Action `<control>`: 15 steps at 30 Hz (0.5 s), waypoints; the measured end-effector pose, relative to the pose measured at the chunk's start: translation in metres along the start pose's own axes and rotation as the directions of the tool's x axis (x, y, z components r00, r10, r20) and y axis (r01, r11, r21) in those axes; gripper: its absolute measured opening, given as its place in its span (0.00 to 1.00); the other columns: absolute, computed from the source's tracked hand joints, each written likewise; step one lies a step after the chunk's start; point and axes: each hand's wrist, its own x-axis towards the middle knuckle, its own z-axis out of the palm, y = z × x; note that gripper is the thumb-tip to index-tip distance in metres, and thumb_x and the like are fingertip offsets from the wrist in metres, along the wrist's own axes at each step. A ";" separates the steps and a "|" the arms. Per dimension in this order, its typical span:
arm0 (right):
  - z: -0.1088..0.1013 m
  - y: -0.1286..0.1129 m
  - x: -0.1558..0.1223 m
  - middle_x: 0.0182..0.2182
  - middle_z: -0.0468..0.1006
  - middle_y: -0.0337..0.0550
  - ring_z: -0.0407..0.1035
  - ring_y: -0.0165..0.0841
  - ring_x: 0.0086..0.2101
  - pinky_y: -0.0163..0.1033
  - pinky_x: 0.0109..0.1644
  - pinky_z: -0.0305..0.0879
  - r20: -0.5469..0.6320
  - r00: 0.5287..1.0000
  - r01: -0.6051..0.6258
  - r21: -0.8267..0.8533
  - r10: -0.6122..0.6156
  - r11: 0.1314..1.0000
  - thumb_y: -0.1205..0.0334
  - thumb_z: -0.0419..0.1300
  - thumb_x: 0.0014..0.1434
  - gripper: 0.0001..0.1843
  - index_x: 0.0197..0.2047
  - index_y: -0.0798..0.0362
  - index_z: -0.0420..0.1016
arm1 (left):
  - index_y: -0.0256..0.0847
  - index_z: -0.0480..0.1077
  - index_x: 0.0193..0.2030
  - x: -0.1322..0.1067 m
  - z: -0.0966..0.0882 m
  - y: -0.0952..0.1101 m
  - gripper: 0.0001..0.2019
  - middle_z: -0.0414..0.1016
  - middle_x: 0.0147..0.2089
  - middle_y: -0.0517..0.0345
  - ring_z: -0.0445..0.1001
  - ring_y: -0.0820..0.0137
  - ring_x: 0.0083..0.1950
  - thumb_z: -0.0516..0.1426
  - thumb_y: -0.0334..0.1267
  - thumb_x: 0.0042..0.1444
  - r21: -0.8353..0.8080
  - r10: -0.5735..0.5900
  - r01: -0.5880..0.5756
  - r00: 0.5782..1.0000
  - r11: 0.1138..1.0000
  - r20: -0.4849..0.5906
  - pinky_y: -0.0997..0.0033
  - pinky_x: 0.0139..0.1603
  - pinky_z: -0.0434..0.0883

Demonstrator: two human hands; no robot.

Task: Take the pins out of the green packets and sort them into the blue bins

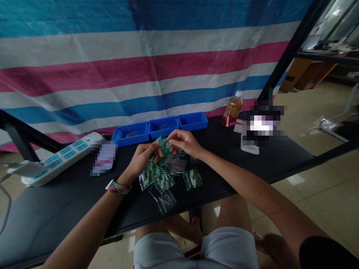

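Observation:
Over a heap of small plastic bags, my left hand is closed, thumb and fingers pinched together. My right hand is also pinched, a little farther back and to the right. Between the two sets of fingertips is a small green-tinted plastic bag, which both appear to grip; its contents are hard to make out. Below lie several more green bags holding small pale rods. One green bag lies apart at the right, and a clear bag lies nearest the table's front edge.
Three blue trays stand in a row behind the heap, with small metal pieces in at least the middle one. A white power strip and a blurred-out phone-like item are at left. A drink bottle and white box-like object stand right.

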 end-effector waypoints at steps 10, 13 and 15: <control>0.002 -0.001 -0.003 0.52 0.75 0.47 0.73 0.36 0.46 0.37 0.39 0.77 -0.033 0.971 0.227 -0.200 -0.238 0.953 0.59 0.68 0.58 0.05 0.37 0.51 0.84 | 0.38 0.79 0.32 0.003 0.000 -0.006 0.17 0.80 0.28 0.51 0.73 0.69 0.23 0.64 0.52 0.61 -0.139 -0.059 0.043 0.992 0.989 -0.114 0.71 0.24 0.68; 0.001 0.002 -0.002 0.53 0.74 0.47 0.73 0.36 0.45 0.37 0.38 0.78 -0.021 0.977 0.206 -0.188 -0.213 0.960 0.62 0.67 0.56 0.06 0.38 0.52 0.84 | 0.39 0.79 0.36 0.003 0.002 -0.003 0.13 0.81 0.31 0.54 0.75 0.69 0.25 0.68 0.47 0.56 -0.121 -0.037 0.021 0.991 0.992 -0.126 0.72 0.26 0.68; 0.001 0.001 -0.002 0.52 0.75 0.47 0.74 0.34 0.42 0.37 0.36 0.78 -0.019 0.988 0.152 -0.145 -0.156 0.978 0.62 0.65 0.57 0.08 0.41 0.51 0.84 | 0.39 0.79 0.37 0.003 0.003 -0.001 0.14 0.81 0.30 0.55 0.76 0.69 0.25 0.69 0.48 0.54 -0.110 -0.020 0.004 0.990 0.994 -0.139 0.71 0.26 0.69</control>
